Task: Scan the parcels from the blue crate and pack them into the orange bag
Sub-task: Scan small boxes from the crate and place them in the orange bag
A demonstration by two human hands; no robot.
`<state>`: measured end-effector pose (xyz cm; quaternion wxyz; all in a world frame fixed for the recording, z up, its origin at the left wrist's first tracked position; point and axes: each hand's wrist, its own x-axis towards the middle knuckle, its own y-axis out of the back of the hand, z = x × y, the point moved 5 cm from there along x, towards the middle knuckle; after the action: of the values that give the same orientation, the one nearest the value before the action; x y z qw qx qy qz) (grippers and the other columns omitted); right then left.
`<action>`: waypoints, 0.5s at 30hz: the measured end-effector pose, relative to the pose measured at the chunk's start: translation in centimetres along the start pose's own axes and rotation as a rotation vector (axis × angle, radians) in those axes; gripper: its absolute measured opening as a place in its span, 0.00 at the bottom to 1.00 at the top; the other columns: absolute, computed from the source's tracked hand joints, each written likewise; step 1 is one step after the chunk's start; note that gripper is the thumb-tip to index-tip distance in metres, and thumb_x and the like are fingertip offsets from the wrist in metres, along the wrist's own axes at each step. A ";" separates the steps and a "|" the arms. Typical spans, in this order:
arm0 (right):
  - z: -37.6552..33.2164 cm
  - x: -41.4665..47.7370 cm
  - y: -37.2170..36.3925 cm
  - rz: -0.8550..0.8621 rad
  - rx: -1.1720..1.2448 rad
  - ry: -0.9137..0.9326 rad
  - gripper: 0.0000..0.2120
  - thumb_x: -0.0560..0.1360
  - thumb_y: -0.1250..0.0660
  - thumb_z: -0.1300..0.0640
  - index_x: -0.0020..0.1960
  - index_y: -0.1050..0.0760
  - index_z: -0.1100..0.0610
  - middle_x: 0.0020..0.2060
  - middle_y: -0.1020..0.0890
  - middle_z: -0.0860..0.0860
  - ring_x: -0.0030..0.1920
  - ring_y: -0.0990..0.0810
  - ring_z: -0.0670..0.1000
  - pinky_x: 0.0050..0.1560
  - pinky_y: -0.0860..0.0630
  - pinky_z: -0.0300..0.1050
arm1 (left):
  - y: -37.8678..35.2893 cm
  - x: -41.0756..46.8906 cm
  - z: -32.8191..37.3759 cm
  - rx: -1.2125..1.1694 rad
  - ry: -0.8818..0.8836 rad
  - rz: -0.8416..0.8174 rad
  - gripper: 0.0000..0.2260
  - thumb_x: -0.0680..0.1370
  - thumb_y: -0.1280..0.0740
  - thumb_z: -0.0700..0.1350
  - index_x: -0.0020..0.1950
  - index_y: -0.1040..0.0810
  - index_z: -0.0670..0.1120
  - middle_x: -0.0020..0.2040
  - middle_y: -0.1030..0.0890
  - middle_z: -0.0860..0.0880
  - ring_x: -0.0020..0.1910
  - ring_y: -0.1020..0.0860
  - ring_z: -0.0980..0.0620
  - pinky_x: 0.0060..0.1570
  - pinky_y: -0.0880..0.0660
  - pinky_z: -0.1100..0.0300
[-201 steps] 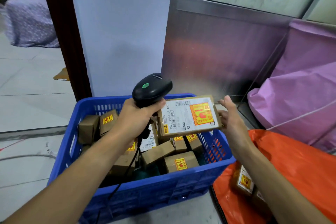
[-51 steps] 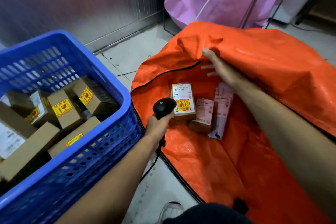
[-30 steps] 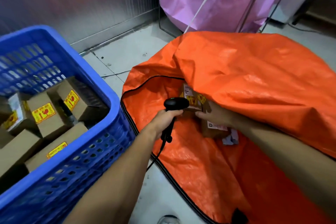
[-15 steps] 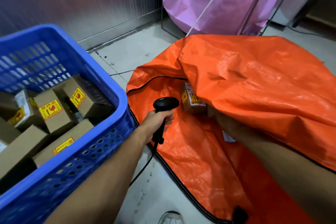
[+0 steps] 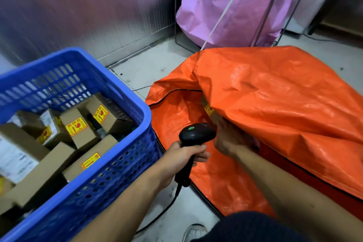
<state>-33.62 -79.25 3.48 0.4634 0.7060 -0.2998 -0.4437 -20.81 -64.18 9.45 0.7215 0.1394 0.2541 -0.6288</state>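
left hand (image 5: 189,152) is wrapped round the grip of the black scanner (image 5: 197,135), head with the green dot facing up, cable trailing to the floor. it hangs over the open mouth of the orange bag (image 5: 275,104), just beside the right rim of the blue crate (image 5: 146,118).

right hand (image 5: 230,140) is at the mouth edge, under the lip of the bag's top flap. its fingers are blurred and partly hidden by the flap, so cannot tell whether they hold anything or only lift the fabric.

one parcel (image 5: 209,109) shows inside the bag: just a corner with a yellow sticker, tucked below the flap at the mouth's far edge. more cardboard parcels (image 5: 78,130) lie jumbled in the crate, piled toward its right and near walls. plenty left to scan.

handling, as judged:
- small cardboard boxes, stiff, likely light, one-hand items.
- yellow stickers look like fragile marks, so set down, don't toss.
- best hold is across two opposite side faces, label face left bare for the scanner.
- bag fabric looks limp and slick. the flap sags over the mouth and needs holding up.
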 end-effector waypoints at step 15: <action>-11.2 -7.3 16.2 -0.177 0.041 0.216 0.18 0.62 0.37 0.43 0.38 0.22 0.57 0.38 0.16 0.58 0.42 0.17 0.56 0.41 0.26 0.48 | 2.8 -17.3 11.5 0.217 -0.191 0.042 0.10 0.82 0.30 0.47 0.55 0.20 0.40 0.30 0.20 0.41 0.24 0.23 0.46 0.28 0.25 0.60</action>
<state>-26.78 -75.17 22.89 0.4375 0.7827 -0.1938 -0.3980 -17.23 -55.22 28.06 0.7360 0.1612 0.1119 -0.6479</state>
